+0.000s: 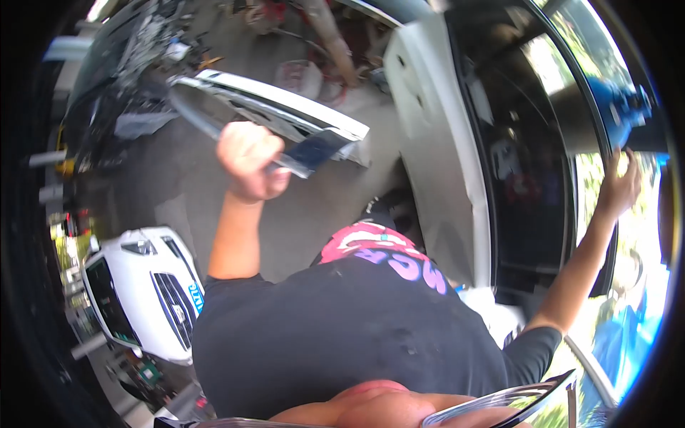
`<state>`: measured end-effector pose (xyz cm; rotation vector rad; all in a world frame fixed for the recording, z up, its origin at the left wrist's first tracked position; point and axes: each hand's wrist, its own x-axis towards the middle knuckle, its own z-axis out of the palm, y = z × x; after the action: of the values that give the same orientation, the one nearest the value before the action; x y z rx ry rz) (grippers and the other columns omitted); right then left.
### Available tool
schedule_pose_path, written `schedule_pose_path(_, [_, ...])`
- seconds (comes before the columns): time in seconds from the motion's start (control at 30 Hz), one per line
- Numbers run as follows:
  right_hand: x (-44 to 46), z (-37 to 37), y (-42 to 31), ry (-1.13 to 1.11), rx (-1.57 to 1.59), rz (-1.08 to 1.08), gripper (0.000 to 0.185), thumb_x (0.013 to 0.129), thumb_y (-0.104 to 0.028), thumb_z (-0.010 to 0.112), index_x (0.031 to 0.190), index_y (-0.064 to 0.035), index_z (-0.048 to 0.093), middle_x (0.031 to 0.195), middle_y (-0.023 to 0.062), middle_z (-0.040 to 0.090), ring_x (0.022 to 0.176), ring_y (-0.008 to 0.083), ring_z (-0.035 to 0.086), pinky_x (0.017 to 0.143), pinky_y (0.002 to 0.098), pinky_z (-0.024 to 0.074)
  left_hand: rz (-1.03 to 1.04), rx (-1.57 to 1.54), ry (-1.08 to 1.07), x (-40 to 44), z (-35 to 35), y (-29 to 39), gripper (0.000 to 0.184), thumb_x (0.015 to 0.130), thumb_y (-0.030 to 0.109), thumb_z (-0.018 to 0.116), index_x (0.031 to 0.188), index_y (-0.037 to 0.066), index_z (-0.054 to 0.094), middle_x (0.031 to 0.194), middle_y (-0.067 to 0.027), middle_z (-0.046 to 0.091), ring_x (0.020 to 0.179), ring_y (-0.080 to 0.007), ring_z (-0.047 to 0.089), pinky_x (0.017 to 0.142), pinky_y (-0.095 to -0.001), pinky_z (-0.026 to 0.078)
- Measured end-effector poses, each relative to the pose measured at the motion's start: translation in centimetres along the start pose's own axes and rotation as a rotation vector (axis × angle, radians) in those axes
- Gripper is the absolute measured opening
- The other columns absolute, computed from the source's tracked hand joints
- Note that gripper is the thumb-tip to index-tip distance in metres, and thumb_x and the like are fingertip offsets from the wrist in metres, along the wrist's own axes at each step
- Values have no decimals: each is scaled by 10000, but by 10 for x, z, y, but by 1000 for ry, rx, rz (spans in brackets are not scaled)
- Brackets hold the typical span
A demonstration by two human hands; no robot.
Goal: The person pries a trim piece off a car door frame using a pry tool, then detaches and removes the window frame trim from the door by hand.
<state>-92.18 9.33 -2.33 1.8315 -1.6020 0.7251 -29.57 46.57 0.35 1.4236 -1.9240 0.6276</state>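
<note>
My left hand is closed round the near edge of a long white-edged panel. A dark flat section shows at the panel's near right end, and a curved strip runs along its left side. The panel is tilted above the floor. My right hand is raised at the far right, with fingers apart, next to the dark frame of a car's window opening. Its fingertips are near the frame; contact is unclear. It holds nothing that I can see.
A white car body side stands right of centre. Another white car is at the lower left. Debris and a pale bag lie on the floor further off. A blue object is at the upper right.
</note>
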Motion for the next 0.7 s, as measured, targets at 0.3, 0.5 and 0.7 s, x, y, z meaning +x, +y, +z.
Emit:
schedule_pose_path(0.3, [-9,-37,-210,-755,1358,44,240,1101,-186,632,1172,25,719,1054,74,749,1027,137,695,961,296,535,-150,-25,-5,-4,-27,13,409,898,461,621,758,76,632,781,-78,599,777,-307,591,817,-455,438])
schedule_pose_path(0.5, [-14,-130,-355,-1316,1550,-225,291,1103,-228,620,1184,36,709,1059,77,752,1026,151,696,963,312,533,-193,-80,-5,-11,-48,23,331,840,416,667,794,91,628,797,-72,575,802,-308,567,849,-448,427])
schedule_pose_path(0.7, [-25,-215,-489,-1579,1549,-509,466,1121,-407,566,1325,-1,669,1209,104,741,1113,188,688,1015,360,525,-120,-170,-34,-45,-73,21,328,891,410,703,1009,104,689,1037,-65,700,959,-283,649,941,-466,460])
